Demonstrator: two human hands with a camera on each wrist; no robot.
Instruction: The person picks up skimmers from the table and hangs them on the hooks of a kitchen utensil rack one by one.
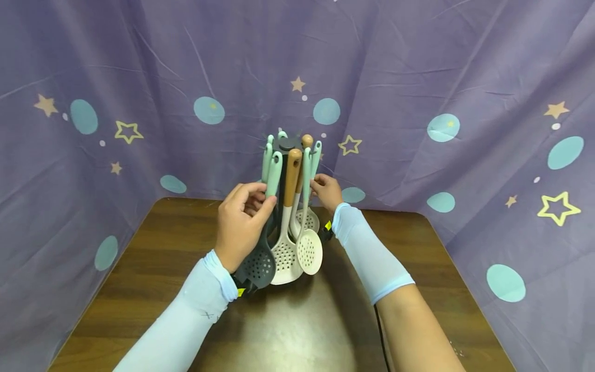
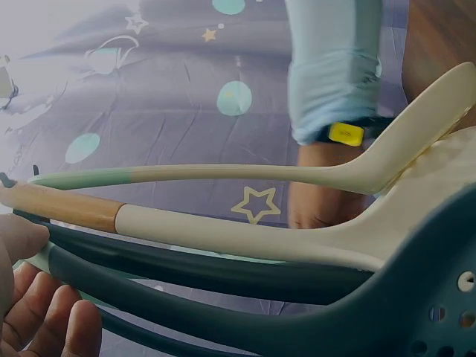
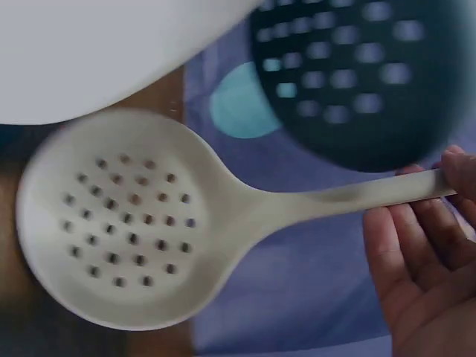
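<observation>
A dark utensil stand [image 1: 289, 143] carries several hanging kitchen utensils. My left hand [image 1: 241, 219] pinches the mint handle of a dark green skimmer [image 1: 255, 268], low on the handle, at the stand's left front. On the far right side, my right hand [image 1: 326, 191] pinches the stem of a cream skimmer [image 3: 223, 204] between thumb and fingers. A wood-handled cream slotted turner [image 1: 283, 266] hangs between the hands. Beside it is another cream skimmer [image 1: 310, 253] with a mint handle. In the right wrist view, a second dark perforated head [image 3: 335, 134] shows behind the held stem.
The stand is on a brown wooden table [image 1: 186, 289], towards its back edge. A purple curtain [image 1: 395, 62] with stars and ovals closes off the back and sides. A black cable [image 1: 381, 330] runs down beside the right forearm.
</observation>
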